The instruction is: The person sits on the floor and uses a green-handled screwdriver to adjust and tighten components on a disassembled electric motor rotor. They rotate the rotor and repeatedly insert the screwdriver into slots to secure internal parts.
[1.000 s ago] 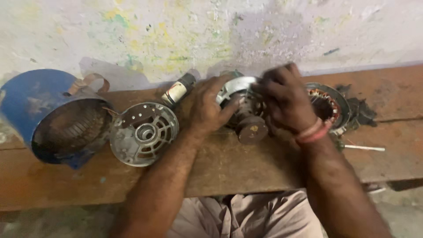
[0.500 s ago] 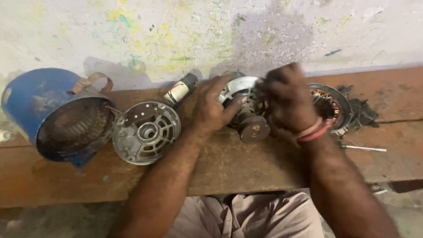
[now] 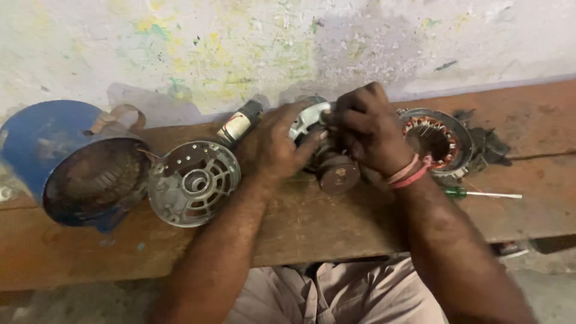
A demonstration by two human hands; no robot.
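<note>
A: We have the motor part [image 3: 327, 159] in the middle of the wooden bench [image 3: 312, 225], up toward the far wall, and both hands are on it. It looks like a rotor with a pale metal end housing behind and a brown, drum-like end facing us

B: Our left hand [image 3: 277, 147] wraps its left side, fingers curled over the housing. Our right hand [image 3: 366, 129] clamps over the top and right, knuckles toward the wall. Both are grasping it, neither loose

A: We judge it heavy for its size: solid metal, stiff, nothing that gives. Greasy too, probably, so it could slip

B: Then we hold it by the housing rim and the drum, as we do, and keep it resting on the bench. Any thin wires would be the fragile bit, though we cannot see any under our hands

A: Just right of it sits the stator [image 3: 435, 141] with its copper windings, close to our right wrist. Those windings we would not squeeze

B: Nearer us on the right lies a screwdriver with a green handle [image 3: 477, 193]. To the left stands the round grey end cover [image 3: 193, 183], a small cylinder [image 3: 238, 125] behind it, and at the far left the blue casing [image 3: 66, 162] on its side
</note>
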